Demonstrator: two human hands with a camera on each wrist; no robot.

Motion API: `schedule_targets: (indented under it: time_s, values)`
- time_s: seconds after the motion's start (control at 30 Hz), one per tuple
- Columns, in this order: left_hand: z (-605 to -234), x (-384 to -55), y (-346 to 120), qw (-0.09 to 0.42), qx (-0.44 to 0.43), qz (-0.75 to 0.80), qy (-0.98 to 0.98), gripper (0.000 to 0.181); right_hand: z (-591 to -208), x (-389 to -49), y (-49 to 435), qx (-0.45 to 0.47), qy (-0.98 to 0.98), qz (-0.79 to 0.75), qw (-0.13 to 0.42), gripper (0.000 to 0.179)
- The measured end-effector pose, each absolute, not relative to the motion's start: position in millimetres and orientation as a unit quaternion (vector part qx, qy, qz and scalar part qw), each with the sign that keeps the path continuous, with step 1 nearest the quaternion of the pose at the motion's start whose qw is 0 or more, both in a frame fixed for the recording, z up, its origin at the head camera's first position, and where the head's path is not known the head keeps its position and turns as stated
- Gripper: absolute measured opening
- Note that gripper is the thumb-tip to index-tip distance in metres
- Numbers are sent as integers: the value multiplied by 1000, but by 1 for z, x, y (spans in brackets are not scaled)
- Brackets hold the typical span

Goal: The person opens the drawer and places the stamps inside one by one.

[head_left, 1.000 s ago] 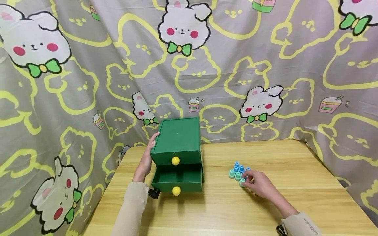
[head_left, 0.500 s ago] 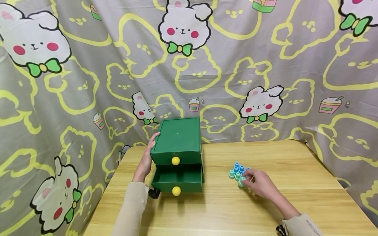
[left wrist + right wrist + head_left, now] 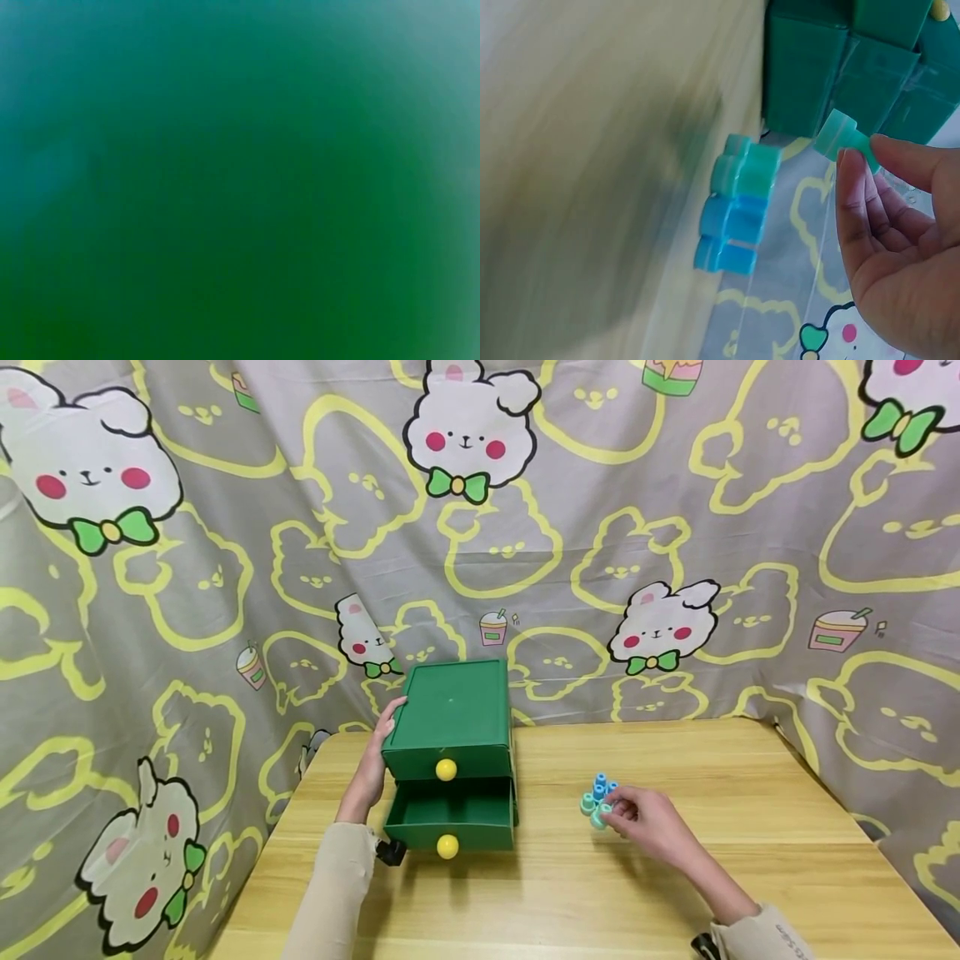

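Observation:
My right hand (image 3: 651,823) pinches a small mint-green plastic peg (image 3: 835,135) between thumb and fingertips. The right wrist view has this peg tilted and raised off the wooden table, apart from the others. Close by stands a cluster of similar pegs, with a mint-green peg (image 3: 588,803) and blue pegs (image 3: 600,782) showing; the fingers hide part of it. My left hand (image 3: 370,777) rests against the left side of a green drawer cabinet (image 3: 450,706), its fingers straight along the edge. The left wrist view holds only a green blur.
The cabinet's lower drawer (image 3: 450,837) is pulled out, and nothing shows inside it. Its upper drawer (image 3: 480,762) is closed; both have yellow ball knobs. The wooden table (image 3: 697,752) meets a patterned curtain (image 3: 570,552) behind and at the left.
The right hand has moved left, carrying the pinched mint-green peg from the cluster's lower right, and now covers some of the blue pegs. The left hand and cabinet have stayed put.

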State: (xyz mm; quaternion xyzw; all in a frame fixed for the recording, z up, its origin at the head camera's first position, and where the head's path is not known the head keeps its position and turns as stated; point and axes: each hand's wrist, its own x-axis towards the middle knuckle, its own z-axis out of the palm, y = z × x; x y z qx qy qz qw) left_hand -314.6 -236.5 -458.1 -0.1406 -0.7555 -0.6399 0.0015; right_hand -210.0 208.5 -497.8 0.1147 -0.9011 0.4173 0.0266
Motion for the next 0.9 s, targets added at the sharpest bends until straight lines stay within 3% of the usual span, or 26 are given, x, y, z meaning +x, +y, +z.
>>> schedule_targets:
  time_s: [0.9]
  values:
    - [-460, -317, -238, 1, -141, -645, -751, 55, -460, -200, 146, 206, -849, 486, 4, 10]
